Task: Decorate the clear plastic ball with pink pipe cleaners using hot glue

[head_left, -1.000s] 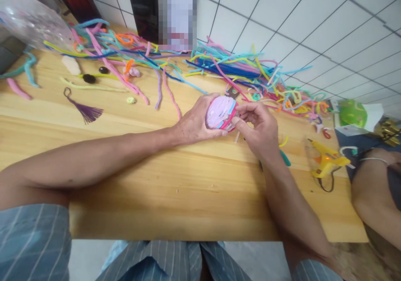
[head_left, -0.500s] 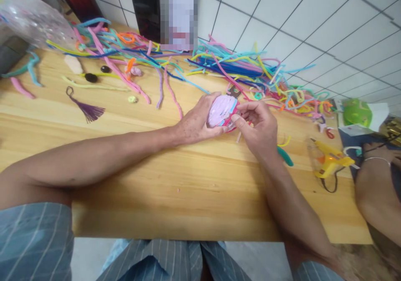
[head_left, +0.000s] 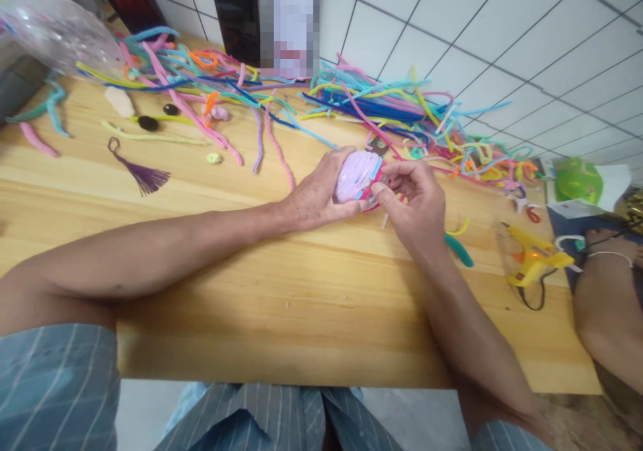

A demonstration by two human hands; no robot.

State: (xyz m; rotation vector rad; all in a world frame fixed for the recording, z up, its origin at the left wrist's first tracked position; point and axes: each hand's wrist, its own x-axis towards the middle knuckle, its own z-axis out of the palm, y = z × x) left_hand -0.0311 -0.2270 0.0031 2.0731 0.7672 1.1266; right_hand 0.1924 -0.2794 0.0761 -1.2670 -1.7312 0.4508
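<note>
My left hand (head_left: 316, 195) cups a rounded piece wound from lilac, pink and blue pipe cleaners (head_left: 358, 177), fingers wrapped round its left side. My right hand (head_left: 414, 202) is closed on the piece's right edge, thumb and fingertips pinching the pink rim. Both hands rest low over the wooden table (head_left: 301, 283), near its middle.
Heaps of coloured pipe cleaners (head_left: 382, 112) sprawl along the table's far side. A purple tassel (head_left: 140, 175) lies at the left. A yellow glue gun (head_left: 535, 258) sits at the right, beside another person's arm (head_left: 603, 317). A teal tool handle (head_left: 457, 248) pokes out by my right wrist.
Both hands and the wound piece stay nearly where they were; my right fingers have shifted slightly along its pink edge. The view has drifted a little.
</note>
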